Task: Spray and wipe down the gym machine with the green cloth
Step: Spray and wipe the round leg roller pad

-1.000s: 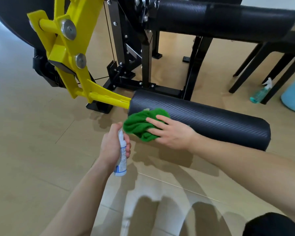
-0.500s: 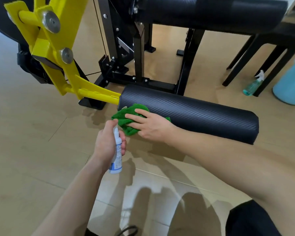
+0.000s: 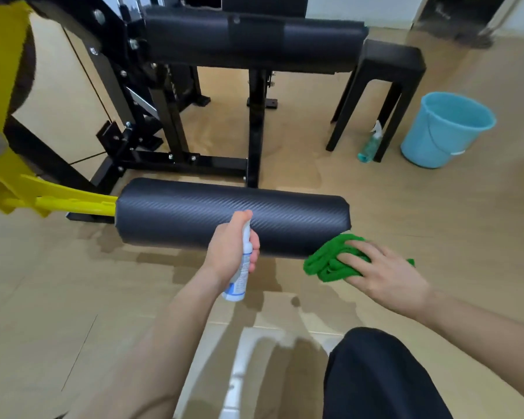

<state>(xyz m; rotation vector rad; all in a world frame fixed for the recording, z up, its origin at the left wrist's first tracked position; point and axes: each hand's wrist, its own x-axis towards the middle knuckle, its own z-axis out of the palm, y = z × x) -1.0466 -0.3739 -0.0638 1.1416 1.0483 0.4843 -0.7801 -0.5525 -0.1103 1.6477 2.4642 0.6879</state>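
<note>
Glossy tile floor (image 3: 58, 297) lies under the lower roller pad (image 3: 230, 216). Left hand (image 3: 233, 252) grips the spray bottle (image 3: 239, 282); right hand (image 3: 384, 276), fingers spread, presses the green cloth (image 3: 330, 261) at the pad's end beyond its fingertips. Overspray could wet the floor.

1. I am looking into a small home-style gym room with a pale tiled floor (image 3: 58, 297).
2. A black-framed gym machine (image 3: 176, 116) with a yellow lever arm (image 3: 58, 201) and padded rollers (image 3: 230, 219) fills the view.
3. A black plastic stool (image 3: 387, 71), blue bucket (image 3: 445, 131) and teal spray bottle (image 3: 371, 143) stand nearby.
</note>
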